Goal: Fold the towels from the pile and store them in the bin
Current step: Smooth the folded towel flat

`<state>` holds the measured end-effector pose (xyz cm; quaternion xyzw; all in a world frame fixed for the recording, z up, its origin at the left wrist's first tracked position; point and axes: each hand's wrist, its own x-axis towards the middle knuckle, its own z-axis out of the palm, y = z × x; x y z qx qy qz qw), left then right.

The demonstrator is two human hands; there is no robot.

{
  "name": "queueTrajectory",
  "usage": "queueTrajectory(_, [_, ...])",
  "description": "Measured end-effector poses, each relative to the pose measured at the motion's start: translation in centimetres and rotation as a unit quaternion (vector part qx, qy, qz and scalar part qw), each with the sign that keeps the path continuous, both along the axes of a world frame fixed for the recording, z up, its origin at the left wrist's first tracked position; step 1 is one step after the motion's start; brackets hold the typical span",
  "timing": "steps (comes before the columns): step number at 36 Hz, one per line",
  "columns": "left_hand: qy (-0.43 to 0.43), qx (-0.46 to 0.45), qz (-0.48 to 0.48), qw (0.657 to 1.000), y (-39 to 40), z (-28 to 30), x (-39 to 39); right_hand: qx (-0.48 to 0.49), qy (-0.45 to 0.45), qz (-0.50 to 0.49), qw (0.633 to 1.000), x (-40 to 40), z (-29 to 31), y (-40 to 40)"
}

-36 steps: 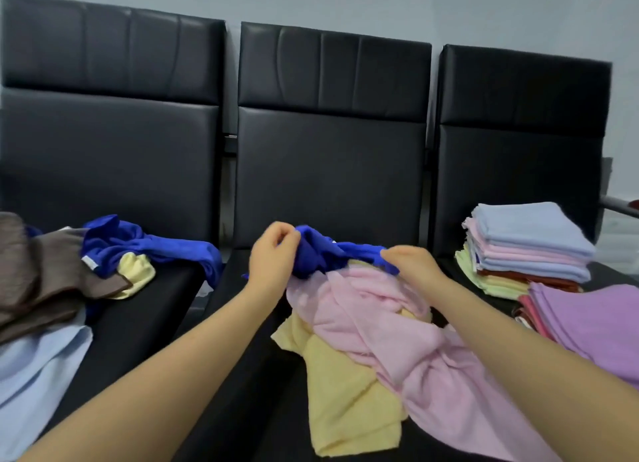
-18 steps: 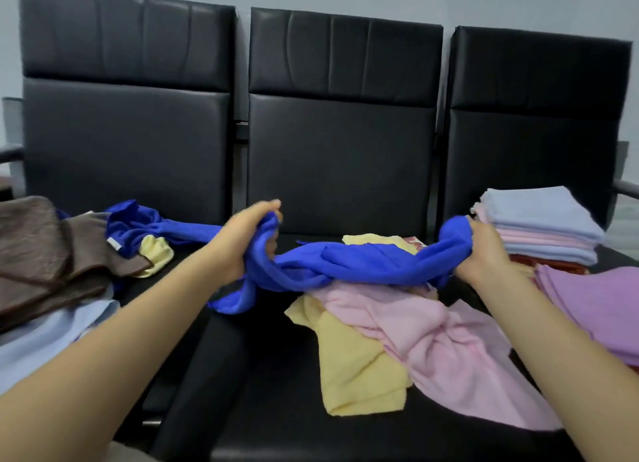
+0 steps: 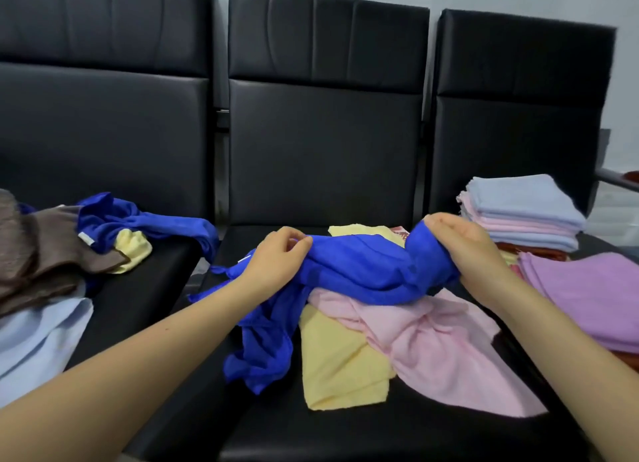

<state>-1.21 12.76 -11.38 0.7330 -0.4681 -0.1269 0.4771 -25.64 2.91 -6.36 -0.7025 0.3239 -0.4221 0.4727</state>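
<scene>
Two hands are working one blue towel [image 3: 359, 271] in the head view, the only view there is. The left hand [image 3: 276, 257] is pinching a bunched edge of it between thumb and fingertips at the left, and the right hand [image 3: 463, 250] is gripping a thick wad of it at the right, fingers curled round the cloth. The towel is sagging between them as a twisted rope over the middle seat [image 3: 345, 434], with a loose tail hanging down toward the near left. It is lying across a pink towel [image 3: 449, 344] and a yellow towel [image 3: 342, 361], both still unfolded beneath it. A folded stack [image 3: 525, 212] is sitting on the far right seat, with a purple towel [image 3: 587, 292] lying just near of it. More unfolded cloth is heaped on the left seat, including a brown towel [image 3: 45, 254]. No bin is showing. The step in hand seems to be sorting out the blue towel before folding. The next move is probably calling for finding two corners and spreading the cloth flat, since the twist is hiding its edges.
</scene>
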Motion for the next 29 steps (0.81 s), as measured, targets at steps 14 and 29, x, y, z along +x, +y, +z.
queueTrajectory(14, [-0.031, 0.085, -0.049, 0.995, -2.6, -1.1, -1.3, 0.017, -0.001, 0.007, 1.0, -0.7, -1.1, -1.4])
queueTrajectory(29, [0.212, 0.066, -0.069, 0.973, -0.3, 1.7, -2.6, -0.1, 0.202, -0.173, 0.959, -1.5, -4.6, -4.3])
